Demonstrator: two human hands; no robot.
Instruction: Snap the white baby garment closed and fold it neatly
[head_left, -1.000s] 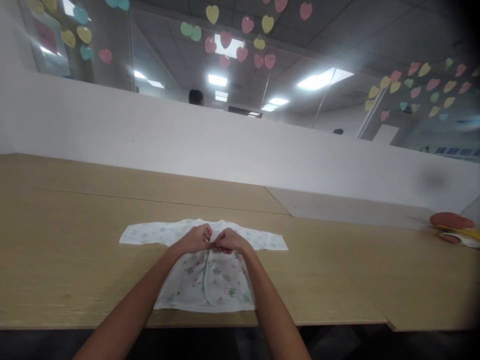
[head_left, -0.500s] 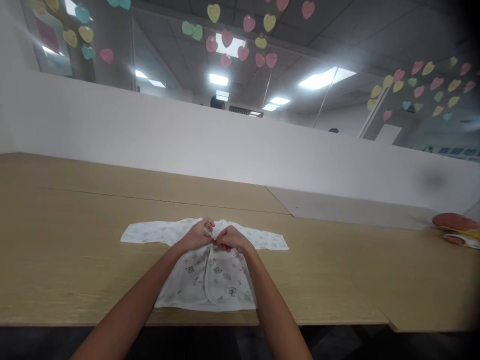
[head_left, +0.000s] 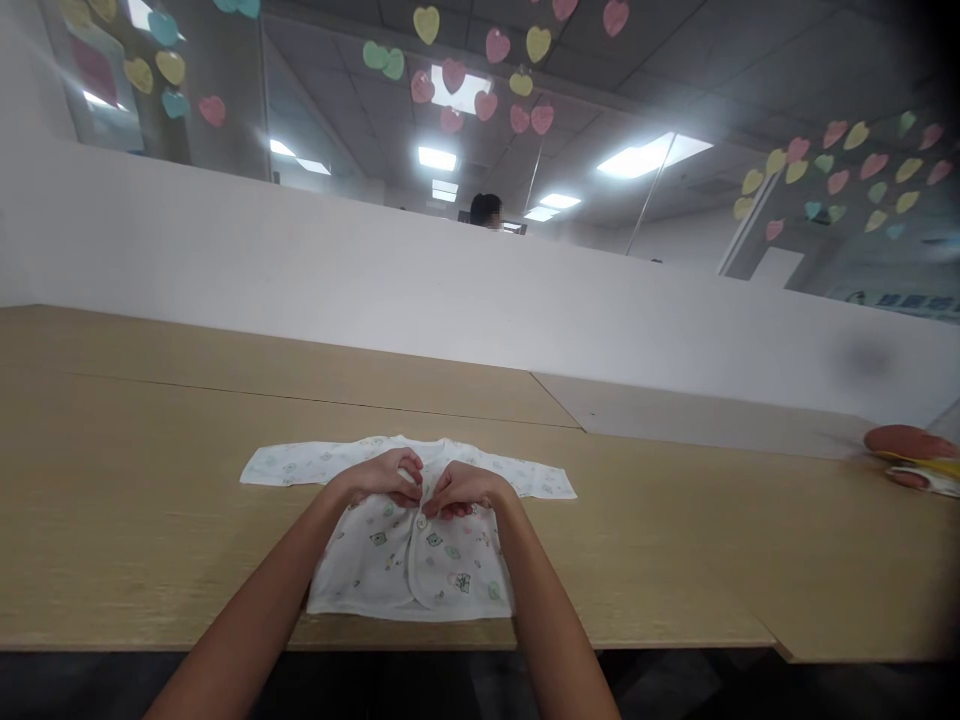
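A small white baby shirt [head_left: 379, 570] with a printed pattern lies spread on the table, sleeves out to both sides and its hem towards me. Down its front runs an overlapping placket, where a round button [head_left: 421, 521] shows just below my fingers. My left hand [head_left: 391, 476] is closed in a pinch on the placket's left side. From the other side my right hand [head_left: 459, 488] pinches the placket too, its fingertips close to those of the left. The bit of cloth between the fingertips is mostly hidden.
The wooden table [head_left: 675, 560] has its front edge near my forearms. Behind it stands a low white wall [head_left: 360, 270] with glass above, dotted with heart-shaped notes [head_left: 497, 45]. At the far right lies a reddish-brown and yellow item [head_left: 911, 442]. A person's head [head_left: 486, 209] shows beyond the glass.
Both hands have moved slightly down the placket towards the hem, and the button below them now shows clearly. The shirt stays in place. Beyond the glass, a person's head appears farther right.
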